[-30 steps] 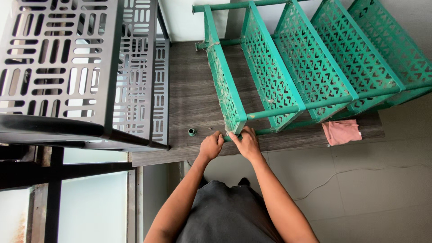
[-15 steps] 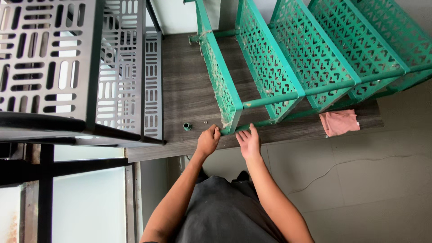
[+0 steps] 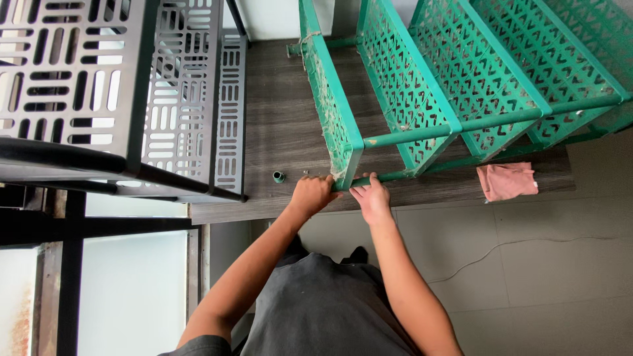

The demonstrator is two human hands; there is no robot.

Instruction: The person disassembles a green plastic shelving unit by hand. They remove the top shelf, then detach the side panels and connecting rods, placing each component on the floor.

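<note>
Both hands have slid a little toward nine o'clock since half a second ago, staying at the lowest corner of the green rack (image 3: pixel 422 99), and the view has tipped so that the pink cloth now lies farther toward three o'clock. That green rack, a plastic shelving unit of perforated panels joined by round tubes, lies tipped on its side across the grey wood-grain board (image 3: pixel 277 118), filling the picture from twelve to three o'clock. The left hand (image 3: pixel 311 195) is curled into a loose fist against the foot of the nearest panel, at the joint where panel and tube meet; whether its fingers truly clamp anything cannot be told, since the knuckles hide them. The right hand (image 3: pixel 372 198) rests just beside it at three o'clock, fingers partly spread, fingertips touching the lowest green tube (image 3: pixel 389 177), not wrapped round it.

Just at nine o'clock of the left hand stands a small green cap (image 3: pixel 279 176), with a tiny metal piece (image 3: pixel 305 173) between it and the hand, both on the board. The pink cloth (image 3: pixel 506 180) lies crumpled near the board's edge, well apart from the hands. A black metal rack (image 3: pixel 99 86) with slotted panels crowds the side from nine to eleven o'clock, close by the left forearm. On the pale floor at four o'clock trails a thin cable (image 3: pixel 501 247).
</note>
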